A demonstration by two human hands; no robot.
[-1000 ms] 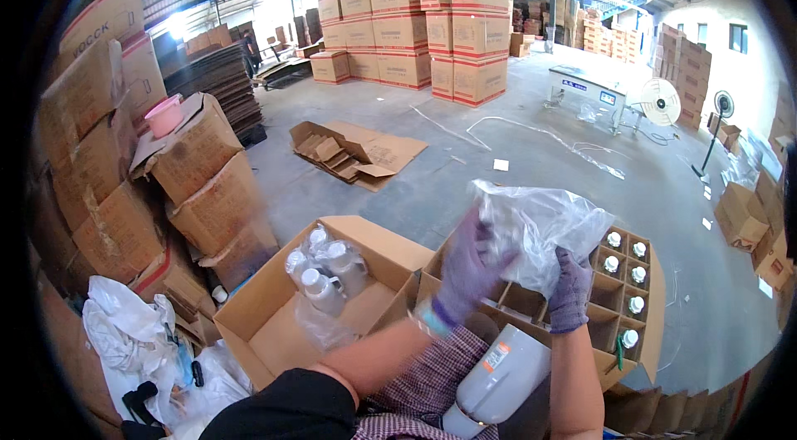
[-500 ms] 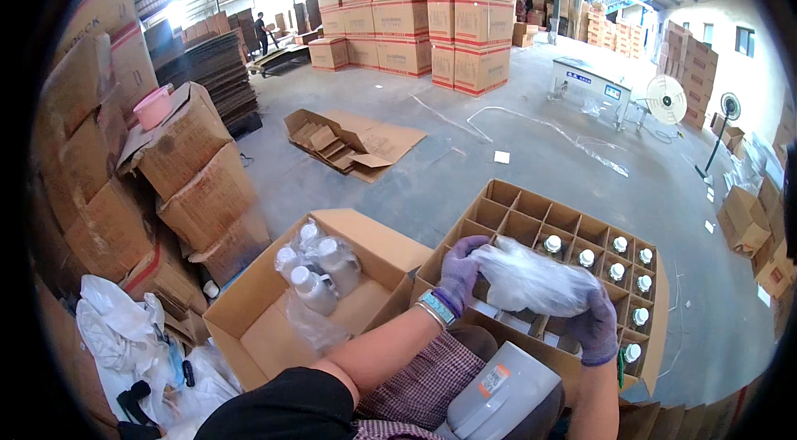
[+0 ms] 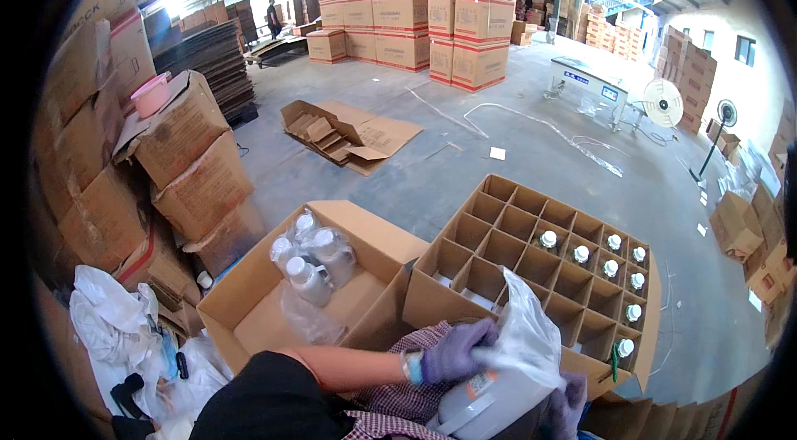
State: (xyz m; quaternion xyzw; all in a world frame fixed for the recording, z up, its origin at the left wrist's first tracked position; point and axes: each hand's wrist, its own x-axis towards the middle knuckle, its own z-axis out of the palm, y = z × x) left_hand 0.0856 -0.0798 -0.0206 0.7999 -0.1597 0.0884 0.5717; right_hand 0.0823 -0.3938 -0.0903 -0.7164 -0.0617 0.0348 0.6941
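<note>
A grey-white plastic jug with a handle and an orange label (image 3: 490,403) lies tilted across my lap. Its upper end is covered by a clear plastic bag (image 3: 529,325), which stands up loosely above it. My left hand (image 3: 457,352), in a purple glove, is closed on the bag's near left side, slightly blurred. At the right of the jug my right hand (image 3: 568,405), gloved too, curls at the bag's edge, its fingers partly hidden. Beyond the bag stands a divided carton (image 3: 531,216) with several white-capped bottles (image 3: 581,254) in its cells.
An open carton (image 3: 249,336) at left holds several bagged white jugs (image 3: 309,281). White plastic bags (image 3: 116,307) lie at far left beside stacked boxes (image 3: 195,178). A flattened carton (image 3: 332,137) rests on the floor ahead. Fans (image 3: 664,101) stand at far right.
Both hands have come down from over the divided carton to my lap, bringing the plastic bag onto the jug. The bag, bunched before, is now opened out around the jug's upper end.
</note>
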